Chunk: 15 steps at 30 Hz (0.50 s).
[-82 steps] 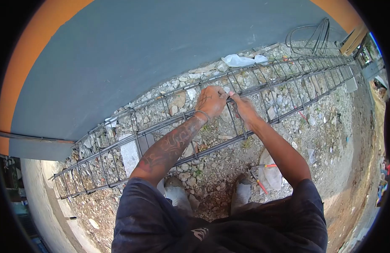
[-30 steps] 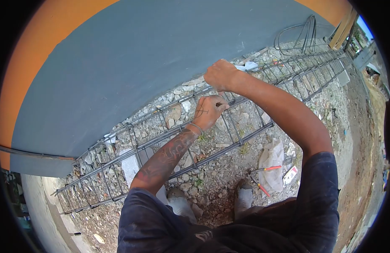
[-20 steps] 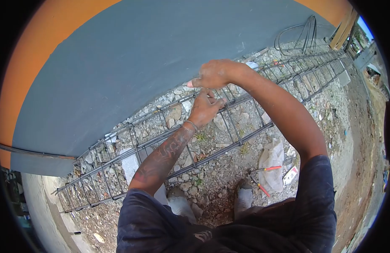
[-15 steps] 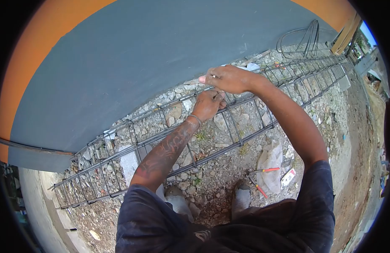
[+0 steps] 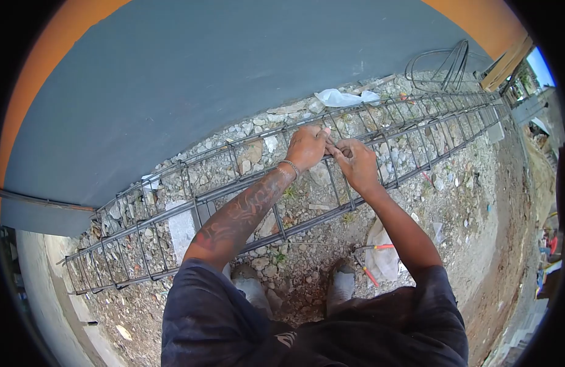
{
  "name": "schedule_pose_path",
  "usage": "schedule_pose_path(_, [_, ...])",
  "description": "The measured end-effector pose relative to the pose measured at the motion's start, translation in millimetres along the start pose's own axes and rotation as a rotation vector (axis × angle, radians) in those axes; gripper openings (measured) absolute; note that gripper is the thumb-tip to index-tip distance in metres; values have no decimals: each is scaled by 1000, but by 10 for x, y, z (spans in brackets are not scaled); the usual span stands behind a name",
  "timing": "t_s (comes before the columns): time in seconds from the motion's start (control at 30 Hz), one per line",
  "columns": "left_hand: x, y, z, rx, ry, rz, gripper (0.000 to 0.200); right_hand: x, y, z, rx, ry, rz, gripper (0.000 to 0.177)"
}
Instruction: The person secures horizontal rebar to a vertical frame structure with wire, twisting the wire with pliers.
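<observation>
A long rebar cage (image 5: pixel 264 238), made of dark bars with square stirrups, lies across the rubble in front of me. At its middle bars, my left hand (image 5: pixel 308 148) has its fingers closed in a pinch, with the thumb raised. My right hand (image 5: pixel 359 165) is pressed up against it from the right, fingertips also pinched together. Both sets of fingertips meet beside a stirrup joint. Whatever they hold is too small and hidden to make out. Red-handled pliers (image 5: pixel 367 271) lie spread on the ground near my right foot, partly on a pale sack (image 5: pixel 386 260).
A grey wall (image 5: pixel 221 67) with orange edges rises behind the cage. White plastic (image 5: pixel 343 98) lies at its foot. Bent bars (image 5: pixel 456 64) lean at the far right. A pale block (image 5: pixel 179 229) sits under the cage. My boots (image 5: pixel 340 287) stand on loose stones.
My right hand has dropped from above the cage, where its fingers were extended, down to the left hand's fingertips. The left hand stays at the bars. The view has shifted slightly.
</observation>
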State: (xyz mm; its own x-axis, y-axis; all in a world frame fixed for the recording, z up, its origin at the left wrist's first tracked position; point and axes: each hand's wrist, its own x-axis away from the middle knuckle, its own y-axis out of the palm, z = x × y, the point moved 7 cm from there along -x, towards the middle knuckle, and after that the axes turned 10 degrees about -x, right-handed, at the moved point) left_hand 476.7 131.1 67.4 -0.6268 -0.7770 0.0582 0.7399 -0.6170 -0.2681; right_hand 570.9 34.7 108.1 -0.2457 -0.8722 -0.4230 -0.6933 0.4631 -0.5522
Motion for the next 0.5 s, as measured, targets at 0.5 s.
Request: schedule_pose_path(0.5, [253,-11,15,-184,226,152,34,-238,-59,321,-253,111,-233,23])
